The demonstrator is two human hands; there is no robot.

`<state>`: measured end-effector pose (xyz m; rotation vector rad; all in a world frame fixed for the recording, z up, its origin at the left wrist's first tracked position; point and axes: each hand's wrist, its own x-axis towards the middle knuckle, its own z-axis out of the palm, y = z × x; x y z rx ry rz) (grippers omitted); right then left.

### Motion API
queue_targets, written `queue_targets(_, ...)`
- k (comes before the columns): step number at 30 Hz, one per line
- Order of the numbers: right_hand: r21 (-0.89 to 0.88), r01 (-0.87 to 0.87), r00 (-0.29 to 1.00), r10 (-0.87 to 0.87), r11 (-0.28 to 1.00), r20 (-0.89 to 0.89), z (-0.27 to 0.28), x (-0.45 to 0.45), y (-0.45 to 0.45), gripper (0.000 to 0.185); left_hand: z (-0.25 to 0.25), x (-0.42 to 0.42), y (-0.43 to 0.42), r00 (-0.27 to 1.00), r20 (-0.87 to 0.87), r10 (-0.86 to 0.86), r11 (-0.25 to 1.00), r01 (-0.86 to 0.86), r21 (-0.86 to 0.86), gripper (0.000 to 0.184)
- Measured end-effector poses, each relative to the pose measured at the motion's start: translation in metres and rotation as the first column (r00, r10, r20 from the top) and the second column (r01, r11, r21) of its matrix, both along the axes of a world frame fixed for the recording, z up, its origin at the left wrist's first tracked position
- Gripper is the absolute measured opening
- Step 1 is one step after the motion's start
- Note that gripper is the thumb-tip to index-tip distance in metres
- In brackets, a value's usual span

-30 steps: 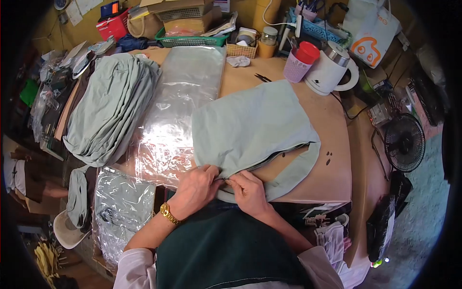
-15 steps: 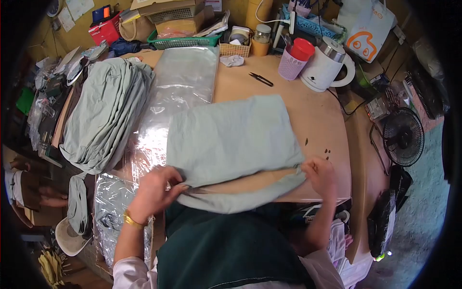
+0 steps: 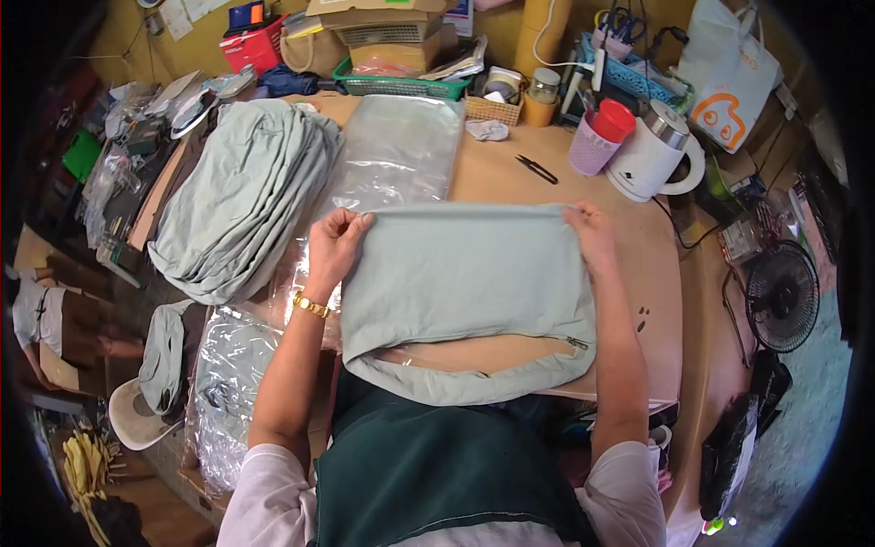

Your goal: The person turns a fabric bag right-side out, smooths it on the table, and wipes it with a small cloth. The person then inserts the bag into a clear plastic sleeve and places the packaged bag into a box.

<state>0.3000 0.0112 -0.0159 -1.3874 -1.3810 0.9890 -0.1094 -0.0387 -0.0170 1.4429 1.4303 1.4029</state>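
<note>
A pale grey-green cloth bag (image 3: 469, 273) with a long strap-like band lies stretched flat in front of me on the brown table. My left hand (image 3: 337, 239) pinches its far left corner, and my right hand (image 3: 591, 235) pinches the far right corner, pulling the far edge straight. Along the near side the band (image 3: 456, 387) curves in a loop, with table showing through the gap. A small zipper pull (image 3: 576, 343) shows at the near right. Left of my left hand rests a thick stack of matching cloth pieces (image 3: 246, 196).
Clear plastic sleeves (image 3: 401, 137) lie beyond the bag, and black thread snips (image 3: 536, 170) sit at the far right. A white kettle (image 3: 638, 159) stands beside a lilac cup (image 3: 592, 150). A green basket (image 3: 401, 87) is at the back. A fan (image 3: 782, 296) is on the right; another person (image 3: 55, 319) is at far left.
Both hands have moved from the bag's near corners to its far corners. The far edge is now taut and straight, and the zipper pull has come into view.
</note>
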Motion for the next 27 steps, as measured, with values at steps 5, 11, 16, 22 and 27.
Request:
queue_targets(5,0.347,0.159,0.984,-0.175,0.924,0.015,0.05,0.001,-0.003,0.017,0.053,-0.002,0.0,1.0,0.01,0.001,0.987,-0.002,0.158,0.016)
queue_targets(11,0.571,0.04,0.926,-0.244,0.82,0.286,0.098,-0.022,-0.045,0.012,0.098,0.006,0.001,0.939,-0.299,0.171,0.891,-0.017,0.454,0.012)
queue_targets(16,0.009,-0.465,0.701,0.362,0.885,0.615,0.074,-0.036,-0.132,0.023,0.076,0.013,-0.081,0.603,-0.651,-0.461,0.817,0.575,-0.047,0.041)
queue_targets(22,0.284,-0.42,0.699,0.108,0.862,0.707,-0.001,-0.014,-0.137,0.011,0.005,-0.007,-0.073,0.507,-0.831,-0.229,0.882,0.47,0.044,0.031)
queue_targets(27,0.189,-0.315,0.779,0.14,0.93,0.611,-0.028,0.007,-0.124,0.019,-0.008,-0.016,-0.06,0.636,-0.666,-0.389,0.901,0.412,-0.133,0.022)
